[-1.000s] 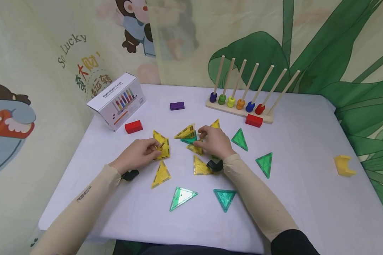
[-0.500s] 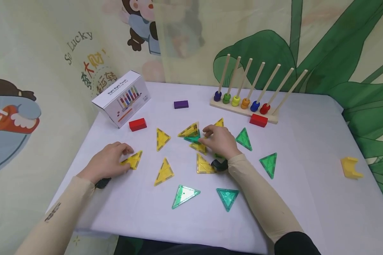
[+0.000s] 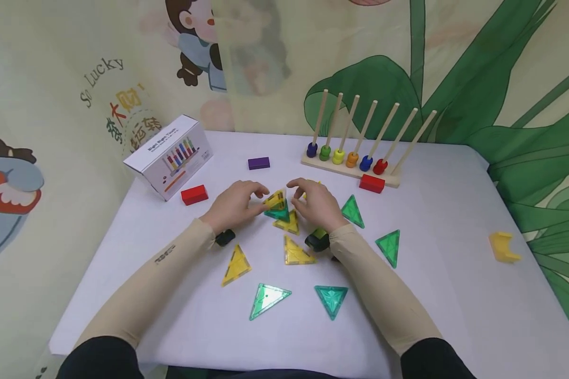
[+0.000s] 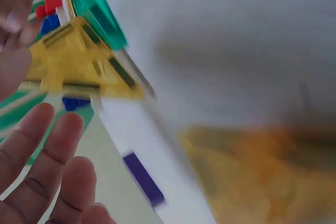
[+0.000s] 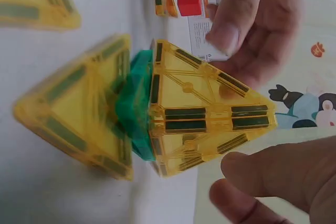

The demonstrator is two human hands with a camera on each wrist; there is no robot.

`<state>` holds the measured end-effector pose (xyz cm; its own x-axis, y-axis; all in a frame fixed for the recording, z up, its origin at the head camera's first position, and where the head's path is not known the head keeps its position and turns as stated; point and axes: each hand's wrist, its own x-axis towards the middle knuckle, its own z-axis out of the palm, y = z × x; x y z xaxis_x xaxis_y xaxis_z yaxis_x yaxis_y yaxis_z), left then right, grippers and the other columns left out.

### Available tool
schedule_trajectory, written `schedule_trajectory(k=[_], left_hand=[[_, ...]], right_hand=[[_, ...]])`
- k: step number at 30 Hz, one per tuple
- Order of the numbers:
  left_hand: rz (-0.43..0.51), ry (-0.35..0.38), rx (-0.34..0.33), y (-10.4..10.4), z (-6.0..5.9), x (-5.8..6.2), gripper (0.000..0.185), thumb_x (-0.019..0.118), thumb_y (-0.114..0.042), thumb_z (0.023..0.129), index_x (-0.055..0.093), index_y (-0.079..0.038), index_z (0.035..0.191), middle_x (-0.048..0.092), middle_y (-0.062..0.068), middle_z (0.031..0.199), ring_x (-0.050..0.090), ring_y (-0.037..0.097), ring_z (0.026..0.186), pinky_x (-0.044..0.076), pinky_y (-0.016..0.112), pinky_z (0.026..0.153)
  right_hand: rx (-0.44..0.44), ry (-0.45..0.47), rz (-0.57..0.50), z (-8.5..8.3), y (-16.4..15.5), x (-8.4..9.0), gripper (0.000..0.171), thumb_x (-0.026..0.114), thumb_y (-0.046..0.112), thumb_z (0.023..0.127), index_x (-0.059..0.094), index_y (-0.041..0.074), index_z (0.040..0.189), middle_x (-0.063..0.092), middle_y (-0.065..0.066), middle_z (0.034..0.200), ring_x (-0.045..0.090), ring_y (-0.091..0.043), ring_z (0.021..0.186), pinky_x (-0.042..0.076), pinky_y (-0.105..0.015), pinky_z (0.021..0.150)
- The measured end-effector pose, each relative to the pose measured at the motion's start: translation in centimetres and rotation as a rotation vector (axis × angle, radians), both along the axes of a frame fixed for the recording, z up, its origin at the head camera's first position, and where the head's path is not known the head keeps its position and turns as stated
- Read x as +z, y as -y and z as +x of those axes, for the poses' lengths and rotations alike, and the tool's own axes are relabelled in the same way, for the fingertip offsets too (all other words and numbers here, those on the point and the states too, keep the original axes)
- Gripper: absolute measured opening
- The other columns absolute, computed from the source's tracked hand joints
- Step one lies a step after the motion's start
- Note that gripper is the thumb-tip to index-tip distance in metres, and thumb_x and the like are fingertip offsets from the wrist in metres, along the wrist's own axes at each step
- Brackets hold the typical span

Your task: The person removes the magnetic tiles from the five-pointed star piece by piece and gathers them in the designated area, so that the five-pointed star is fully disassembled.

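Observation:
A small upright cluster of yellow triangle tiles [image 3: 275, 200] stands on a green tile [image 3: 278, 213] at the table's middle. My left hand [image 3: 246, 199] reaches it from the left, and its thumb [image 5: 231, 30] lies by the top edge of the yellow tiles [image 5: 199, 114]. In the left wrist view my left fingers [image 4: 42, 150] are straight and hold nothing, a little apart from the yellow tile [image 4: 79, 61]. My right hand [image 3: 313, 202] arches over the cluster from the right, one fingertip [image 5: 236, 163] at its lower edge. Neither hand visibly pinches a tile.
Loose yellow tiles [image 3: 237, 263] [image 3: 297, 252] and green tiles [image 3: 352, 211] [image 3: 390, 247] [image 3: 332, 300] [image 3: 267, 299] lie around the forearms. At the back stand a wooden peg rack [image 3: 355, 158], a white box [image 3: 170, 155], red blocks [image 3: 194, 194] [image 3: 372, 183] and a purple block [image 3: 258, 163]. A yellow piece [image 3: 503, 247] lies far right.
My left hand held a yellow tile at the table's left and has swung right to the middle cluster. The right hand stayed by the cluster, its fingers lifted slightly.

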<state>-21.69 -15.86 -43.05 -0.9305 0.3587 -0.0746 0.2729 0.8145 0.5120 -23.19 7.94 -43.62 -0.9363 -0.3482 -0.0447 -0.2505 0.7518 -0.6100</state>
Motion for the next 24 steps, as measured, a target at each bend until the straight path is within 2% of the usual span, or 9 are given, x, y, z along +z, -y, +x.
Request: schedule_trajectory(k=[4,6,9,12,18,24], left_hand=[[0.01,0.0,0.0,-1.2,-0.7,-0.5,0.029,0.073,-0.029,0.098,0.071,-0.016,0.123,0.073,0.003,0.115,0.062,0.024,0.109,0.053,0.045,0.104],[0.013,-0.002,0.001,-1.5,-0.8,-0.6,0.024,0.073,-0.027,0.098,0.073,-0.016,0.118,0.074,0.002,0.111,0.061,0.024,0.106,0.053,0.044,0.102],[0.018,-0.01,-0.01,-1.8,-0.9,-0.6,0.021,0.073,-0.025,0.098,0.074,-0.015,0.116,0.074,0.003,0.11,0.061,0.024,0.104,0.053,0.045,0.103],[0.026,-0.004,-0.009,-1.9,-0.9,-0.6,0.021,0.073,-0.026,0.098,0.073,-0.015,0.116,0.074,0.003,0.109,0.061,0.024,0.104,0.052,0.044,0.103],[0.028,0.012,-0.008,-1.6,-0.8,-1.1,0.02,0.071,-0.027,0.099,0.073,-0.016,0.116,0.074,0.003,0.108,0.06,0.023,0.1,0.052,0.042,0.097],[0.036,0.002,0.008,-1.3,-0.7,-1.3,0.021,0.072,-0.03,0.098,0.073,-0.016,0.115,0.075,0.002,0.106,0.059,0.023,0.095,0.051,0.039,0.091]], right_hand=[[0.112,0.009,-0.015,-0.7,0.9,-0.3,0.04,0.063,0.013,0.103,0.062,0.024,0.141,0.06,-0.002,0.144,0.06,-0.027,0.129,0.053,-0.049,0.107],[0.151,0.037,-0.029,-1.0,1.1,-0.4,0.039,0.061,0.014,0.104,0.062,0.024,0.141,0.057,-0.001,0.15,0.06,-0.026,0.128,0.053,-0.047,0.107],[0.166,0.064,-0.036,-1.4,1.0,-0.7,0.034,0.062,0.016,0.104,0.065,0.023,0.138,0.061,0.001,0.146,0.062,-0.024,0.108,0.056,-0.04,0.092],[0.163,0.069,-0.038,-1.7,0.8,-0.8,0.031,0.064,0.016,0.103,0.067,0.021,0.134,0.064,0.0,0.14,0.057,-0.023,0.095,0.051,-0.035,0.078],[0.162,0.063,-0.042,-2.0,0.7,-0.9,0.029,0.066,0.02,0.102,0.068,0.019,0.132,0.064,-0.002,0.138,0.058,-0.022,0.095,0.052,-0.033,0.078],[0.152,-0.01,-0.008,-2.3,0.5,-1.0,0.018,0.068,0.021,0.102,0.075,0.015,0.117,0.069,-0.003,0.117,0.059,-0.021,0.092,0.052,-0.035,0.079]])
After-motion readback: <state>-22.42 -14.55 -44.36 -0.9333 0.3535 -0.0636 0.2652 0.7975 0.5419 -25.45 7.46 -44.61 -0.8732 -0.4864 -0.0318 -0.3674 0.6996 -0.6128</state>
